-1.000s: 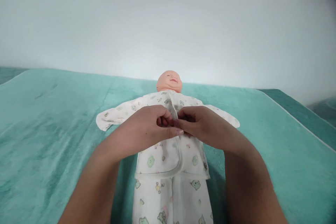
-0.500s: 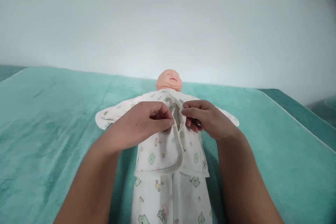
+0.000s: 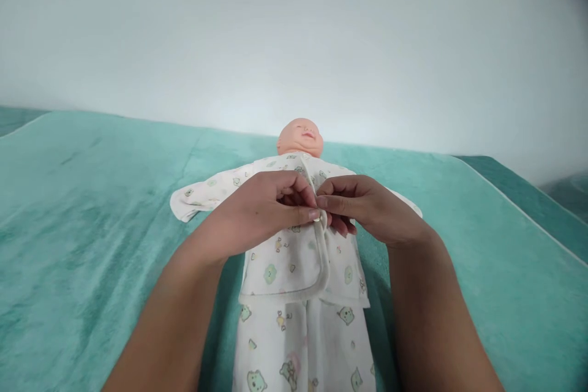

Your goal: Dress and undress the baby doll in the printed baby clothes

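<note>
A baby doll (image 3: 301,138) lies on its back, its head toward the wall. It wears a white long-sleeved baby shirt (image 3: 280,269) with green and yellow animal prints, over matching trousers (image 3: 301,352). Over the doll's chest, my left hand (image 3: 275,205) pinches the bordered front edge of the shirt between thumb and fingers. My right hand (image 3: 356,205) pinches the opposite front edge, fingertips touching or nearly touching those of the left. Whatever fastener lies between the fingertips is mostly hidden.
A green towel-like cover (image 3: 101,208) spreads under the doll, with a darker green strip (image 3: 523,202) at the right. Behind it rises a pale wall (image 3: 229,37). The doll's left-side sleeve (image 3: 195,196) stretches outward past my arm.
Both hands have come together, and the gap between the two shirt edges has closed. The view has shifted slightly.
</note>
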The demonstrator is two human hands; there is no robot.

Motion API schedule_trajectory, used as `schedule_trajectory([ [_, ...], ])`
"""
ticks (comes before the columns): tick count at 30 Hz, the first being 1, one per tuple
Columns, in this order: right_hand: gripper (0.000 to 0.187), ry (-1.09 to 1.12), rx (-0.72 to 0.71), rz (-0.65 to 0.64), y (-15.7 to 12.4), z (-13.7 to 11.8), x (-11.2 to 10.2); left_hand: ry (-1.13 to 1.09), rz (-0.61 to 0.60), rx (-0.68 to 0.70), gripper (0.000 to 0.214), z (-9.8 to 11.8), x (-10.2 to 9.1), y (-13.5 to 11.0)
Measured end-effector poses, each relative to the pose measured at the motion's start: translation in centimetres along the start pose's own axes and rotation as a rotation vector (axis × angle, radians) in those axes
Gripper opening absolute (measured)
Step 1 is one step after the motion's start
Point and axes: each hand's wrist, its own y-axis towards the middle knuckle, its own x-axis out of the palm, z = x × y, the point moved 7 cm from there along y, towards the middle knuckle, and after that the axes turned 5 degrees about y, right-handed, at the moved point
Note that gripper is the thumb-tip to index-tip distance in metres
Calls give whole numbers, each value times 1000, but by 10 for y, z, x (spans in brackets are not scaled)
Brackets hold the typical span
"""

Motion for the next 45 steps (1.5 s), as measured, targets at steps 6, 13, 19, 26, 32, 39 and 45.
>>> schedule_trajectory([
  [6, 26, -102, 72, -68, -7, -3, 4, 12, -9, 17, 5, -1, -3, -1],
  [13, 30, 125, -9, -41, 1, 7, 1, 30, -53, 40, 7, 0, 0, -1],
  [19, 29, 147, -34, -52, 3, 7, 4, 14, -42, 48, 10, 2, -1, -1],
  [26, 30, 145, -56, -38, 3, 5, 4, -25, -41, 22, 14, 0, 2, -1],
  [32, 28, 148, -69, -62, 3, 5, 4, -57, -48, 21, 14, -1, 2, -1],
  [39, 21, 142, -75, -146, 2, 10, 2, 6, -44, -5, 15, -3, 1, 0],
  [45, 14, 111, -47, -221, -2, 8, 7, 47, -30, -36, 15, -4, -1, -1],
])
